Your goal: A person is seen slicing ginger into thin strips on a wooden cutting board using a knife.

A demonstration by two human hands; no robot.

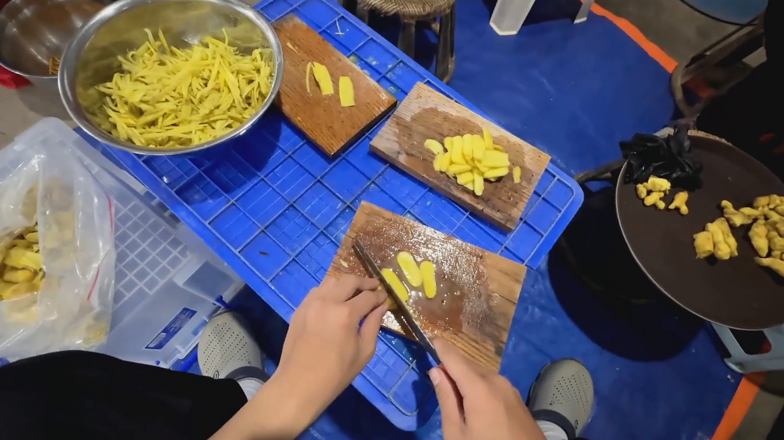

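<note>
Left hand [329, 328]: my fingers curl narrow, tips pinning a yellow slice [395, 284] on the near cutting board [473, 291].
Right hand [485, 419]: closed around the knife [392, 296] handle.
Knife: blade runs up-left from my right hand, just past my left fingertips.
Slice: long axis slants with the blade (two more slices [418, 272] lie just beyond it).
Nearer hand: left.

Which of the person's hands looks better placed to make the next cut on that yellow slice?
Likely the right hand: it grips the knife, whose blade lies across the nearest cutting board. The left hand pins the yellow slice beside the blade.
</note>
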